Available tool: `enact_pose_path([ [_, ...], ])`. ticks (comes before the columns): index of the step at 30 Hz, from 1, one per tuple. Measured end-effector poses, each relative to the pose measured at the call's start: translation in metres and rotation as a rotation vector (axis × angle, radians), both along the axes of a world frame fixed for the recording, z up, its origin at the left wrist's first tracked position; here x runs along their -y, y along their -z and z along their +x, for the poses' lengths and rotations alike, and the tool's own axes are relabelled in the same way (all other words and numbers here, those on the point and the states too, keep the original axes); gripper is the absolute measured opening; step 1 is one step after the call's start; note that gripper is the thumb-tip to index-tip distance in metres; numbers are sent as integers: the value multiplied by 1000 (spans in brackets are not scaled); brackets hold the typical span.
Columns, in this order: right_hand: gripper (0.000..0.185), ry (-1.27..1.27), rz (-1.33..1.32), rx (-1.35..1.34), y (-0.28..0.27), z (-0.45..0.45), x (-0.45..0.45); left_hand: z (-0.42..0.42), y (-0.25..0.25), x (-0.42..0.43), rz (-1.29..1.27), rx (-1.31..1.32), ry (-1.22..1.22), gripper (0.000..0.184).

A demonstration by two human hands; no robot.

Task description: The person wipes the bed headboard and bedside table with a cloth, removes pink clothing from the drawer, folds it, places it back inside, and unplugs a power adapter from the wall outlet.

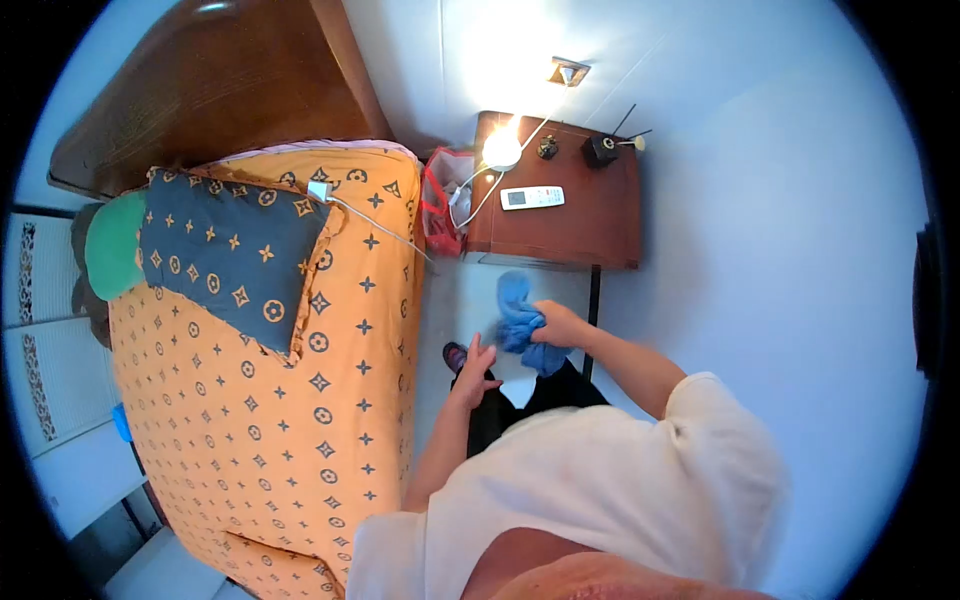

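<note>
A crumpled blue cloth (517, 318) hangs from my right hand (560, 325), whose fingers are wrapped round it in front of my legs. Just left of the cloth is my left hand (477, 372), its fingers apart and nothing in them. Beyond both hands stands a reddish-brown nightstand (580, 225). On its top lie a white remote control (532, 197), a lit lamp (502, 150) with a white base, a small dark ornament (547, 147) and a black diffuser (600, 151) with sticks.
To the left is a bed (375, 400) with an orange patterned sheet, a dark patterned pillow (235, 250) and a white charger (319, 190) on a cable. A red-edged clear bag (436, 215) sits between bed and nightstand. A wall socket (568, 72) is above the nightstand.
</note>
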State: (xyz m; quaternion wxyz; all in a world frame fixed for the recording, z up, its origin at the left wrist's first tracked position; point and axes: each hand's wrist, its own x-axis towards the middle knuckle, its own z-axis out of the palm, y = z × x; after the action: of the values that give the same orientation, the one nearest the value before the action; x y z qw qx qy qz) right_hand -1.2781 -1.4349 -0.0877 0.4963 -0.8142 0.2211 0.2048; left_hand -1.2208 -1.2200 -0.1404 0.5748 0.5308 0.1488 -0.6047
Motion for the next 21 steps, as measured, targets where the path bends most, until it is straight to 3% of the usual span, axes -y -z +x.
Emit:
enact_pose_path([
  [1, 33, 16, 133, 39, -15, 2, -15, 5, -10, 1, 7, -1, 12, 64],
  [4, 43, -51, 72, 217, -24, 8, -54, 12, -30, 13, -309, -202, -144, 61],
  [5, 43, -50, 91, 200, -36, 10, -57, 18, -27, 15, -267, -332, -199, 49],
  [6, 47, -109, 104, 174, -47, 19, -50, 18, -26, 15, -247, -342, -211, 49],
  [7, 52, -169, 115, 160, -53, 29, -42, 23, -30, 18, -338, -299, -279, 47],
  [9, 40, -160, 212, 241, -45, 33, -21, 29, -37, 32, -465, -187, -425, 42],
  [11, 31, -138, 363, 287, -44, 40, 8, 30, -35, 38, -366, -65, -437, 42],
  [12, 31, -73, 355, 295, -32, 42, 24, 31, -34, 41, -279, 54, -442, 42],
  [14, 28, -45, 163, 106, -17, 59, 75, 34, -31, 32, -309, 2, -503, 42],
  [16, 29, 246, 189, 139, 12, 69, 126, 37, -30, 21, -361, -55, -751, 53],
  [21, 35, 636, 163, 315, 17, 134, 257, 38, -49, -7, -422, 161, -867, 57],
])
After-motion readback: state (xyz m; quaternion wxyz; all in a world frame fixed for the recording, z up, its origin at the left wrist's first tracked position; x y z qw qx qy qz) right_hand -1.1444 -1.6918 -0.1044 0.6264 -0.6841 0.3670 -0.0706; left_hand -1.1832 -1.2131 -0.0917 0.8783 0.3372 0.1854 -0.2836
